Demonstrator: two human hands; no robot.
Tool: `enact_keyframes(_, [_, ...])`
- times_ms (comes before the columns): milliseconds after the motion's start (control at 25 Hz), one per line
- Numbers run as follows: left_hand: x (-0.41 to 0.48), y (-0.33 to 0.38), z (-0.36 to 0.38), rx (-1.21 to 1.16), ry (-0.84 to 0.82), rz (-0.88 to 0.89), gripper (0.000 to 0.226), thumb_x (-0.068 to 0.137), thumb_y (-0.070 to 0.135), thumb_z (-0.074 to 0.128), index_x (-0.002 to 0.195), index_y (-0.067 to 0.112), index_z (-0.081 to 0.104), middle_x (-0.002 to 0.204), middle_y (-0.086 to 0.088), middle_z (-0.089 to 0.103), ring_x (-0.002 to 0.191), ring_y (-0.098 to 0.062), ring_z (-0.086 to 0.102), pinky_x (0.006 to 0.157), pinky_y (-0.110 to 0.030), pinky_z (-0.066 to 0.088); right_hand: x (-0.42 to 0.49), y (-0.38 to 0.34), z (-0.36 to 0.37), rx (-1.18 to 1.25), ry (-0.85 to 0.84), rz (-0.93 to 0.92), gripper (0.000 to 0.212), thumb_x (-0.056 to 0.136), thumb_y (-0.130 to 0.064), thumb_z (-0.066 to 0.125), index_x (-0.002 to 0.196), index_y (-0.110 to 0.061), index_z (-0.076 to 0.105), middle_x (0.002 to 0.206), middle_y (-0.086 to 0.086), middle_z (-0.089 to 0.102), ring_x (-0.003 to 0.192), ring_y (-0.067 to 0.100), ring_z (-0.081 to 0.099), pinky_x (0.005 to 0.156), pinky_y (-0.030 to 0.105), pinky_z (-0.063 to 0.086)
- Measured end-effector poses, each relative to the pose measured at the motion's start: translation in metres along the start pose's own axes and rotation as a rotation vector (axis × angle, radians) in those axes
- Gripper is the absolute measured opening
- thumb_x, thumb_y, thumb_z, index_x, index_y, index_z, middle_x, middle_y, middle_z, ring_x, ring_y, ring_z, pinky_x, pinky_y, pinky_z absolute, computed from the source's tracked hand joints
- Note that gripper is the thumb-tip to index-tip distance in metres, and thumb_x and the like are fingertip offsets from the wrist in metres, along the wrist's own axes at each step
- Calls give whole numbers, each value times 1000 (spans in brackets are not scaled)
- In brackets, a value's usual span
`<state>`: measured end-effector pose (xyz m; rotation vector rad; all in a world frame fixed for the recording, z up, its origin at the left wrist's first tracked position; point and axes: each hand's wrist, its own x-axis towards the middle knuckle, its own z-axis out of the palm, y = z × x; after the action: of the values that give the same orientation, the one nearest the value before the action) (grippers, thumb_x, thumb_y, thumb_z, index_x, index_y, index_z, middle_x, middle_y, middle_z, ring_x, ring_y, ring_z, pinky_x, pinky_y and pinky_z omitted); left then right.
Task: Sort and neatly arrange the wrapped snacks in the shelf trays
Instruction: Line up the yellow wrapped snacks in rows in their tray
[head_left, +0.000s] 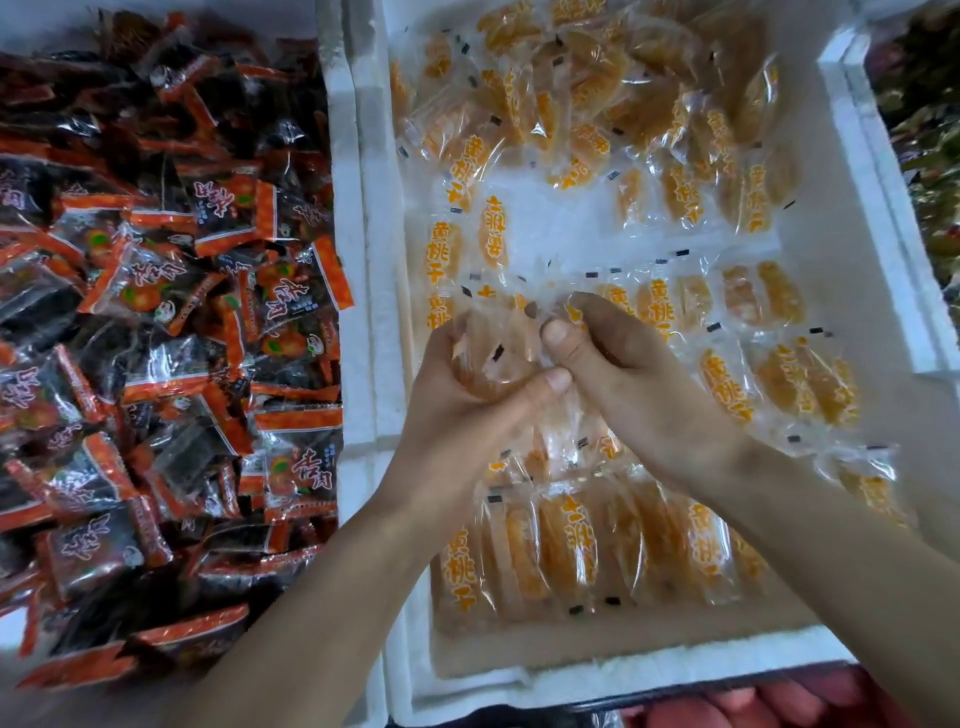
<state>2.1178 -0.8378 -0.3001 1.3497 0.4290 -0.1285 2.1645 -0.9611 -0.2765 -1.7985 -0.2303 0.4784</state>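
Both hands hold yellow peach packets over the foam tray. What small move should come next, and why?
Probably lay the held packets down overlapped in the row beneath the hands, matching the neat near row. The left hand cups them while the right hand pinches their edge, and loose packets lie piled at the far end of the foam tray.

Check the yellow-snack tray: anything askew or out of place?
The yellow packets at the far end lie jumbled; the near row overlaps neatly. No spill or tear shows. Left hand and right hand grip a packet.
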Motion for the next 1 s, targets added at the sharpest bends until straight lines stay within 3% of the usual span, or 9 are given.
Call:
enact_keyframes(120, [-3, -1, -4, 14, 79, -32, 54, 63, 27, 82, 105, 40, 51, 109, 4, 69, 97, -10, 68, 76, -30, 54, -9, 4, -1, 47, 78, 28, 24, 72, -46, 56, 93, -32, 56, 94, -7, 68, 93, -9, 60, 75, 21, 47])
enact_keyframes(280, [-10, 5, -12, 175, 173, 46, 50, 71, 22, 80, 93, 46, 43, 92, 0, 65, 87, -16, 68, 80, -32, 57, -13, 10, -3, -11, 206, 122, 20, 88, -36, 56, 95, -18, 59, 76, 2, 69, 70, 3, 64, 64, 11, 45])
enact_keyframes(360, [-13, 13, -20, 199, 198, 121, 50, 73, 18, 79, 96, 44, 43, 80, 0, 61, 76, -14, 65, 73, -24, 55, -17, 18, 0, -137, 153, 204, 17, 94, -30, 48, 89, -16, 55, 71, 1, 61, 63, 6, 57, 59, 14, 44])
enact_keyframes(440, [-18, 20, -32, 197, 224, 179, 51, 71, 17, 80, 104, 42, 49, 85, 8, 65, 80, -5, 65, 74, -22, 56, -27, 31, 11, -178, 17, 294, 16, 91, -29, 53, 101, -17, 54, 78, 2, 57, 69, 12, 54, 65, 26, 47])
enact_keyframes(520, [-23, 23, -45, 192, 235, 203, 56, 71, 15, 79, 116, 35, 52, 96, 13, 69, 88, -5, 68, 77, -29, 57, -38, 36, 27, -188, -39, 319, 25, 81, -29, 68, 102, -18, 62, 81, 1, 61, 66, 7, 55, 61, 17, 45])
enact_keyframes(640, [-32, 22, -56, 201, 239, 220, 58, 73, 11, 77, 123, 27, 52, 90, 20, 68, 78, -3, 68, 71, -24, 58, -48, 39, 47, -300, -76, 250, 23, 70, -33, 78, 87, -24, 65, 75, -9, 65, 60, -1, 58, 57, 10, 42])
enact_keyframes(760, [-41, 20, -62, 223, 215, 232, 53, 75, 8, 75, 112, 37, 50, 82, 32, 64, 77, 9, 64, 66, -11, 52, -50, 42, 59, -478, -190, 166, 20, 76, -36, 73, 85, -29, 57, 76, -12, 60, 66, -1, 56, 64, 18, 46])
enact_keyframes(920, [-46, 16, -69, 253, 215, 223, 55, 73, 14, 78, 115, 35, 50, 90, 29, 64, 84, 0, 67, 78, -35, 58, -49, 46, 63, -592, -236, 40, 14, 85, -33, 65, 93, -23, 61, 86, -6, 63, 77, 12, 61, 73, 31, 48])
enact_keyframes(1000, [-49, 15, -71, 268, 210, 226, 56, 72, 16, 78, 115, 37, 50, 92, 32, 63, 86, 2, 66, 81, -36, 58, -50, 47, 62, -667, -192, -81, 14, 89, -28, 60, 99, -21, 67, 98, -5, 62, 86, 15, 61, 77, 35, 49])
